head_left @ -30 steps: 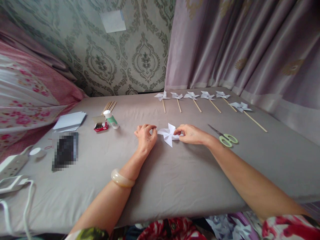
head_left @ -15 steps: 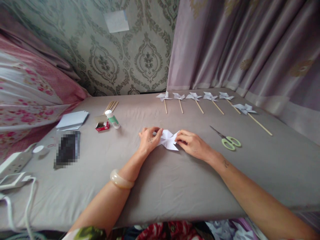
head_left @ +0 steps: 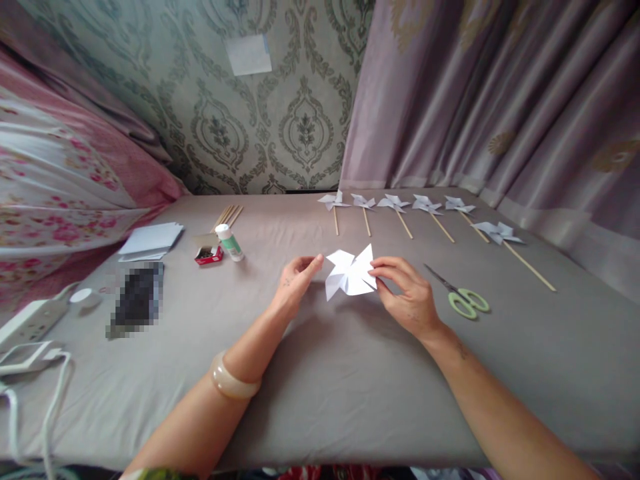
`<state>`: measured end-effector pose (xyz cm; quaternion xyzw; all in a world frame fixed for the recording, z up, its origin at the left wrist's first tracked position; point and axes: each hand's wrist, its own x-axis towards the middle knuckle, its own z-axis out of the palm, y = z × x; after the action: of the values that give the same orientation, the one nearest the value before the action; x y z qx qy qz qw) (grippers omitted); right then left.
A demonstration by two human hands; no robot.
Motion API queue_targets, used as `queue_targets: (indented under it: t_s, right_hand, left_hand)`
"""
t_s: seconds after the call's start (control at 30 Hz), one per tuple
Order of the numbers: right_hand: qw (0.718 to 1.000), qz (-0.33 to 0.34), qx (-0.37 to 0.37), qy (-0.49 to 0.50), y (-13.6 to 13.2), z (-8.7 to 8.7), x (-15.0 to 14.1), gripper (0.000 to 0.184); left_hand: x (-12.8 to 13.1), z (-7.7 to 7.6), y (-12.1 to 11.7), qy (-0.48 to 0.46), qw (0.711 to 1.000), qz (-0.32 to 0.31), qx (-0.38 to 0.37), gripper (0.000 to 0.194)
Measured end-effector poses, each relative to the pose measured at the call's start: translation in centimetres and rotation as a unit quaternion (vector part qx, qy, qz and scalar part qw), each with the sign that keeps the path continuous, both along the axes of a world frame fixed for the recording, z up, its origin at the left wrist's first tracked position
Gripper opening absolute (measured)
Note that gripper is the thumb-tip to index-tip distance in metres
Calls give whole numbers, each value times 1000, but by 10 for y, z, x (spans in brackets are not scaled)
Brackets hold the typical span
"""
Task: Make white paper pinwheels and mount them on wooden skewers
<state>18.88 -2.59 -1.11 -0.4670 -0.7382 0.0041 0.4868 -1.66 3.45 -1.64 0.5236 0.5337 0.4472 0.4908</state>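
A white paper pinwheel (head_left: 351, 273) without a stick is held up a little above the grey cloth, its blades spread. My right hand (head_left: 407, 293) pinches its right edge between thumb and fingertips. Just left of the pinwheel is my left hand (head_left: 299, 283), apart from the paper, thumb stretched out and fingers loosely bent with nothing in them. Scissors (head_left: 461, 299) with light green handles lie to the right of my right hand. Beyond my left hand stands a glue stick (head_left: 230, 243) with a white cap, beside an open red box (head_left: 209, 255) of small dark pieces.
Several pinwheels on sticks (head_left: 395, 202) lie in a row at the back right. Wooden sticks (head_left: 230, 215), stacked white paper (head_left: 151, 241), a blurred dark object (head_left: 137, 300), a white round cap (head_left: 84, 298) and a power strip (head_left: 33, 320) with cables occupy the left side.
The pinwheel has been lifted off the cloth and tipped to face me. My left hand, close against it half a second ago, has drawn away left; my right hand keeps hold.
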Motion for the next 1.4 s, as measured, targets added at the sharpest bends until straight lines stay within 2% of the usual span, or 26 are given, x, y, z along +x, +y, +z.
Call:
queue_targets:
  t_s: [0.07,0.2,0.4,0.67,0.93,1.0,1.07,1.1,1.13,1.2,1.3,1.4]
  right_hand:
    - [1000,-9,13,14,-2,2,1,17]
    - [999,-15,30,23,-4,2,1,18]
    - [997,14,72,14,3,-5,1,21]
    - [998,28,57,2,6,-11,2,22]
    - [999,36,-23,-17,15,-35,12,14]
    - [998,41,-47,-27,17,-42,16,15]
    - [995,46,-71,-47,17,-46,21,16]
    - [994,48,-83,-59,17,-48,23,17]
    - [992,48,-94,-73,17,-49,26,20]
    - [988,38,-112,-98,17,-51,30,29]
    - [988,-1,-116,-104,19,-52,34,36]
    - [990,-30,-107,-85,20,-49,33,32]
  left_hand:
    - [3,2,-3,-67,995,-57,-54,44]
    - [10,7,-10,-185,961,-148,-143,33]
    - [13,9,-14,-262,940,-129,-176,25]
    - [12,3,-10,-237,952,-79,-177,35]
    - [1,-4,-1,-95,986,-53,-126,31]
    - [-9,-3,4,-38,996,-20,-81,28]
    - [-27,-2,14,31,997,75,3,22]
    - [-38,-2,20,67,985,148,53,19]
    - [-50,-1,27,103,961,238,93,18]
    - [-76,-1,40,162,899,390,115,25]
    - [-106,0,56,191,869,442,118,32]
    - [-119,1,65,221,864,434,125,33]
